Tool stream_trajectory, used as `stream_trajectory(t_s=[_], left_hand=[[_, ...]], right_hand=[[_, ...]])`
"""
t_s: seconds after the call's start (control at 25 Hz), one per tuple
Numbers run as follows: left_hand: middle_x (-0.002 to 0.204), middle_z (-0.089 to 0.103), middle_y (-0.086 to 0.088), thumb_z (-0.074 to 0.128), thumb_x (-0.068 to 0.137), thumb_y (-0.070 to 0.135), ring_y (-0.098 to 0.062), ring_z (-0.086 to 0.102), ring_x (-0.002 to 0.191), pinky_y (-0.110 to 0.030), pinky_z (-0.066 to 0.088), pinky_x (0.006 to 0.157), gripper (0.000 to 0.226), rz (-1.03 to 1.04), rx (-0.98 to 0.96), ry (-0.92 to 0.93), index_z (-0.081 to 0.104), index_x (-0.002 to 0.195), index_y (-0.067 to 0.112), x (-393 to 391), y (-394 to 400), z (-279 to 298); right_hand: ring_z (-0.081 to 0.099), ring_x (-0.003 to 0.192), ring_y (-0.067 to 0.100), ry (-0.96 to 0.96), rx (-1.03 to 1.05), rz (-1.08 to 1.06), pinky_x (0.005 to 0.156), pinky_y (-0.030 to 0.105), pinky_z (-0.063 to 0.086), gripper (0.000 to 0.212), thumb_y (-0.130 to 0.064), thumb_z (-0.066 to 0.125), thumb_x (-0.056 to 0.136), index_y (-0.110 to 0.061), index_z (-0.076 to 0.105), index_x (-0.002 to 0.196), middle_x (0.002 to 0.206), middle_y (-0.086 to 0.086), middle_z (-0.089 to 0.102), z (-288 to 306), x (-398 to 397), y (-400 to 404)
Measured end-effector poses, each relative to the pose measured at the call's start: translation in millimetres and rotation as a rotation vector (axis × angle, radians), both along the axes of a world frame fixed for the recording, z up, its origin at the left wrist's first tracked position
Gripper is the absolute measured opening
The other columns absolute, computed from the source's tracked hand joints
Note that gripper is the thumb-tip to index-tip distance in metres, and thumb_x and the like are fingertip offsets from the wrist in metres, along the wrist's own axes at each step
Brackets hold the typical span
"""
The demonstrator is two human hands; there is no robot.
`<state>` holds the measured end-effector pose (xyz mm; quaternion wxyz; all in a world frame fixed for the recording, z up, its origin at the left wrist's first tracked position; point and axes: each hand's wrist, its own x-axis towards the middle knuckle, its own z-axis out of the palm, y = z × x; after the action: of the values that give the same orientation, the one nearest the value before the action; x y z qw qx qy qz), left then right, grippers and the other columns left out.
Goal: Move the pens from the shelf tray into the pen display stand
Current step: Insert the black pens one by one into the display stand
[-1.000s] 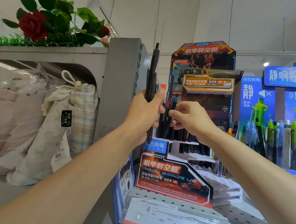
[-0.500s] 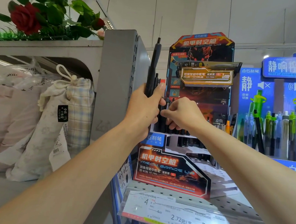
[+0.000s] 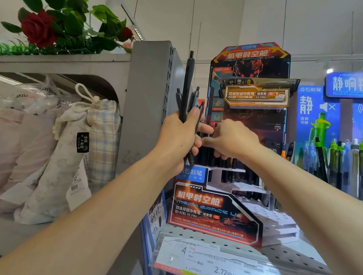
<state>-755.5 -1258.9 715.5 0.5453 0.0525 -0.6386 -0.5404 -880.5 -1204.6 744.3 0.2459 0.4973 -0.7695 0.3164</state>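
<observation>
Pens in hand: a bundle of slim black plastic click pens (image 3: 188, 89) stood upright, clickers up, in the left hand (image 3: 177, 140); one pen rose well above the others, and a tip showed below the fist.
Left hand: fingers and thumb curled round the bundle, gripping it just beside the grey metal shelf upright (image 3: 146, 103), which lay at 9 o'clock from the hand.
Right hand: the right hand (image 3: 231, 142) was at 3 o'clock from the left, touching its fingers; its fingers were bent down among the black pens already standing in the stand, the thumb pointing toward the left hand. Whether it pinched a pen could not be told.
Stand: the tiered cardboard pen display stand (image 3: 215, 211), printed in red, orange and black, stood on the grey perforated metal shelf (image 3: 293, 256); a row of black pens (image 3: 228, 170) stood upright in its upper white tier, at 6 o'clock from the right hand.
Hidden or unclear: the right fingertips were hidden behind the hand; the count of pens in the bundle was not readable; the stand's lower tiers were partly covered by the right forearm.
Surroundings: a blue pen display with green-capped pens (image 3: 338, 157) at 3 o'clock; a drawstring cloth bag (image 3: 68, 155) at 9 o'clock; a red artificial rose (image 3: 39, 29) at 10 o'clock; a price label reading 2.72 (image 3: 214, 267) at 6 o'clock.
</observation>
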Motion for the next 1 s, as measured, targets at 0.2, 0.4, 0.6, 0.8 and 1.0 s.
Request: stream_trajectory(t_s=[0.2, 0.4, 0.6, 0.8, 1.0], left_hand=[[0.066, 0.073, 0.001, 0.049, 0.104, 0.036, -0.003, 0.051, 0.041, -0.018, 0.043, 0.04, 0.029, 0.016, -0.027, -0.026, 0.064, 0.114, 0.014, -0.1, 1.3, 2.4], [0.065, 0.072, 0.002, 0.051, 0.103, 0.04, -0.008, 0.061, 0.046, -0.019, 0.047, 0.042, 0.032, -0.022, -0.028, -0.067, 0.066, 0.112, 0.014, -1.3, 5.8, 5.1], [0.084, 0.075, -0.009, 0.049, 0.104, 0.039, -0.019, 0.075, 0.069, -0.03, 0.061, 0.055, 0.035, 0.02, -0.046, -0.022, 0.069, 0.1, 0.011, -3.4, 4.4, 6.2], [0.066, 0.06, -0.002, 0.051, 0.102, 0.044, -0.006, 0.049, 0.045, -0.018, 0.043, 0.04, 0.03, 0.126, -0.074, -0.042, 0.07, 0.1, 0.021, 2.5, -2.3, 3.8], [0.069, 0.054, 0.0, 0.053, 0.102, 0.043, -0.006, 0.041, 0.047, -0.016, 0.034, 0.037, 0.02, 0.116, -0.093, -0.059, 0.061, 0.103, 0.025, 3.4, 3.1, 5.3]], right_hand=[[0.06, 0.069, 0.009, -0.547, -0.278, 0.728, 0.057, 0.02, 0.053, 0.032, -0.043, 0.06, 0.097, -0.016, 0.078, 0.098, 0.078, -0.002, 0.068, 0.9, 6.1, 22.9], [0.073, 0.08, 0.008, -0.643, -0.307, 0.822, 0.072, 0.026, 0.049, 0.019, -0.031, 0.072, 0.09, -0.018, 0.077, 0.102, 0.083, -0.007, 0.075, 0.5, 1.8, 24.8], [0.065, 0.071, 0.012, -0.727, -0.511, 0.842, 0.067, 0.026, 0.056, 0.014, -0.02, 0.063, 0.098, -0.009, 0.072, 0.096, 0.086, 0.005, 0.071, 16.5, -5.0, 30.4], [0.07, 0.066, 0.018, -0.653, -0.69, 0.671, 0.064, 0.032, 0.063, 0.013, -0.016, 0.054, 0.103, -0.006, 0.061, 0.099, 0.084, 0.01, 0.067, 23.5, -16.7, 34.8], [0.069, 0.065, 0.011, -0.367, -0.6, 0.49, 0.061, 0.029, 0.062, 0.005, -0.018, 0.057, 0.101, -0.016, 0.058, 0.106, 0.091, 0.005, 0.069, 10.7, -24.1, 24.3]])
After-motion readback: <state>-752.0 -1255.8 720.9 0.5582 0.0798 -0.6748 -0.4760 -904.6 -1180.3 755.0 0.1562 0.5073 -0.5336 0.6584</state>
